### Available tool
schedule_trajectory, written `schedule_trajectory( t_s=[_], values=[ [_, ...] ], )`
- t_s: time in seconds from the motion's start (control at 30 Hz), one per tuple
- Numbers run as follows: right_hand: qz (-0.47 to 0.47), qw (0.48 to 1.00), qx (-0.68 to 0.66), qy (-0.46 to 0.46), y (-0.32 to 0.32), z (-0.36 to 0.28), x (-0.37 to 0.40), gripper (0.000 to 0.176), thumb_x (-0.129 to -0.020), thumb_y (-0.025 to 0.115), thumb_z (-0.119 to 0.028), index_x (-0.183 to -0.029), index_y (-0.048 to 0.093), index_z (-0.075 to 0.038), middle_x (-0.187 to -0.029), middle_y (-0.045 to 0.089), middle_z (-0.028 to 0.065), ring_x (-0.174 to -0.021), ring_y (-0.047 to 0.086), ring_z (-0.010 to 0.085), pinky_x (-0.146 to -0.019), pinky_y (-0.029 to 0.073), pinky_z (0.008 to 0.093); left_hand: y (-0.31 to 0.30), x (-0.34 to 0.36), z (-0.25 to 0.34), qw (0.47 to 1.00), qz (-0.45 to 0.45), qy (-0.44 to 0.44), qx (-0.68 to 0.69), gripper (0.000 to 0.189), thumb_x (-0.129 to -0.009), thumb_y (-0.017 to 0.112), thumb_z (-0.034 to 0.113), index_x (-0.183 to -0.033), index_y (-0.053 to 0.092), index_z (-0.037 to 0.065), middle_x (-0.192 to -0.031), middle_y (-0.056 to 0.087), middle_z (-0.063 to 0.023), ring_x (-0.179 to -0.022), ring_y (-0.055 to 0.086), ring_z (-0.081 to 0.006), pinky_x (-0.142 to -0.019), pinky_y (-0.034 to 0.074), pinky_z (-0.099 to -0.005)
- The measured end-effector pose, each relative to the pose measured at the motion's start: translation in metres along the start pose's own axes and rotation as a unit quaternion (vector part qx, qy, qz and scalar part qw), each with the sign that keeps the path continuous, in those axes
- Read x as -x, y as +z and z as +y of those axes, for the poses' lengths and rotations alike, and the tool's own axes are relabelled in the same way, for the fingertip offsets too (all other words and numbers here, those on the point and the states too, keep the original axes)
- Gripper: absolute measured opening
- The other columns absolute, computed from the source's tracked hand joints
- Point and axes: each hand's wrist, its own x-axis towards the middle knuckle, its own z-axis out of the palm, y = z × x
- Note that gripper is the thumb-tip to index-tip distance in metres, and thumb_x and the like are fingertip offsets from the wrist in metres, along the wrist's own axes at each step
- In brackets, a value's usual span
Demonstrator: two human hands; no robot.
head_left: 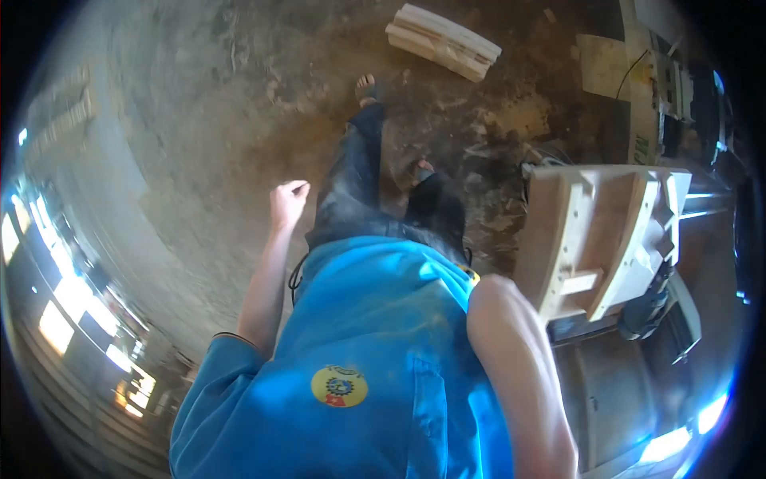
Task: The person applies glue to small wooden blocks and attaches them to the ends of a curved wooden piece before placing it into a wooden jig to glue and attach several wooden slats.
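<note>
My left hand (289,204) hangs beside my left leg, above the bare floor. Its fingers are curled in and I see nothing in them. My right arm (515,359) comes down along my right side, and the hand at its end is hidden. Nearest to that arm is a pale wooden piece with long slats and small blocks (606,239), raised on the right.
A bundle of pale wooden strips (443,41) lies on the stained concrete floor (207,104) ahead of my feet. A pale board (604,68) stands at the upper right. A dark machine part (645,311) sits below the slatted wooden piece.
</note>
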Motion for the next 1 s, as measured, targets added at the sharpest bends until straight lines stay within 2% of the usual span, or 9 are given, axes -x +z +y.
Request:
schedule_trajectory(
  t_s=[0.1, 0.23, 0.33, 0.43, 0.53, 0.6, 0.8, 0.9, 1.0],
  values=[
    [0.03, 0.984, 0.061, 0.163, 0.057, 0.088, 0.057, 0.01, -0.086, 0.072, -0.009, -0.083, 0.066, -0.001, -0.073, 0.057, 0.0047, -0.066, 0.053, 0.0155, -0.06, 0.043, 0.0276, 0.011, -0.142, 0.041, 0.996, -0.023, 0.081, -0.039, 0.015, -0.085, 0.074, 0.015, -0.095, 0.078, 0.004, -0.094, 0.074, -0.0179, -0.085, 0.073, -0.031, -0.076, 0.057, -0.0376],
    [-0.205, 0.725, 0.228, 0.617, 0.093, 0.223, 0.258, 0.012, -0.083, 0.076, -0.007, -0.08, 0.066, -0.002, -0.07, 0.056, 0.0059, -0.062, 0.052, 0.016, -0.058, 0.042, 0.0294, 0.144, -0.296, 0.044, 0.981, -0.127, 0.133, -0.068, 0.017, -0.082, 0.075, 0.017, -0.094, 0.079, 0.005, -0.093, 0.074, -0.017, -0.086, 0.072, -0.0323, -0.079, 0.056, -0.04],
    [-0.29, 0.615, 0.254, 0.688, 0.074, 0.285, 0.381, 0.017, -0.08, 0.081, -0.009, -0.08, 0.066, -0.002, -0.067, 0.055, 0.0057, -0.059, 0.05, 0.0154, -0.056, 0.042, 0.0299, 0.292, -0.382, 0.015, 0.976, -0.175, 0.108, -0.073, 0.02, -0.082, 0.075, 0.022, -0.095, 0.079, 0.007, -0.091, 0.074, -0.0182, -0.088, 0.072, -0.0333, -0.079, 0.056, -0.0405],
    [-0.389, 0.619, 0.265, 0.629, 0.069, 0.327, 0.427, 0.02, -0.075, 0.086, -0.015, -0.078, 0.068, -0.007, -0.061, 0.049, 0.0022, -0.056, 0.047, 0.017, -0.053, 0.036, 0.032, 0.42, -0.431, -0.001, 0.978, -0.152, 0.093, -0.108, 0.026, -0.079, 0.078, 0.025, -0.098, 0.078, 0.007, -0.095, 0.073, -0.021, -0.095, 0.069, -0.0389, -0.084, 0.055, -0.0445],
    [-0.294, 0.597, 0.335, 0.667, 0.053, 0.333, 0.44, 0.029, -0.074, 0.086, -0.031, -0.074, 0.066, -0.011, -0.056, 0.041, -0.0008, -0.052, 0.044, 0.0168, -0.051, 0.032, 0.0325, 0.502, -0.453, -0.02, 0.98, -0.179, 0.037, -0.075, 0.033, -0.076, 0.081, 0.022, -0.102, 0.073, 0.005, -0.095, 0.071, -0.0232, -0.097, 0.067, -0.0416, -0.084, 0.054, -0.0478],
    [-0.28, 0.619, 0.338, 0.651, 0.046, 0.333, 0.446, 0.033, -0.077, 0.084, -0.035, -0.071, 0.063, -0.01, -0.055, 0.04, -0.0014, -0.051, 0.042, 0.0161, -0.051, 0.031, 0.0319, 0.534, -0.463, -0.029, 0.991, -0.004, 0.11, -0.08, 0.031, -0.077, 0.08, 0.02, -0.101, 0.07, 0.003, -0.089, 0.071, -0.0219, -0.089, 0.068, -0.0401, -0.082, 0.054, -0.0489],
    [-0.296, 0.608, 0.353, 0.647, 0.052, 0.341, 0.441, 0.034, -0.076, 0.085, -0.035, -0.071, 0.063, -0.01, -0.055, 0.04, -0.0012, -0.05, 0.042, 0.0156, -0.05, 0.03, 0.031, 0.522, -0.481, -0.035, 0.973, -0.227, 0.045, 0.001, 0.019, -0.08, 0.077, 0.016, -0.093, 0.072, 0.004, -0.086, 0.071, -0.0193, -0.087, 0.07, -0.0355, -0.08, 0.054, -0.0457],
    [-0.296, 0.612, 0.333, 0.654, 0.067, 0.343, 0.434, 0.018, -0.076, 0.084, -0.013, -0.073, 0.067, -0.008, -0.057, 0.05, 0.003, -0.051, 0.049, 0.0184, -0.049, 0.037, 0.0329, 0.458, -0.451, 0.029, 0.938, -0.308, 0.156, 0.038, 0.015, -0.083, 0.073, 0.014, -0.095, 0.074, 0.005, -0.087, 0.071, -0.0184, -0.085, 0.07, -0.0346, -0.078, 0.055, -0.0431],
    [-0.212, 0.636, 0.312, 0.673, 0.091, 0.334, 0.421, 0.027, -0.085, 0.078, -0.009, -0.11, 0.071, -0.001, -0.087, 0.066, 0.0111, -0.071, 0.064, 0.0233, -0.064, 0.052, 0.0326, 0.316, -0.385, 0.152, 0.825, -0.517, 0.172, 0.148, 0.014, -0.087, 0.07, 0.008, -0.1, 0.074, 0.005, -0.09, 0.072, -0.0152, -0.084, 0.07, -0.0299, -0.073, 0.056, -0.0365]
  ],
)
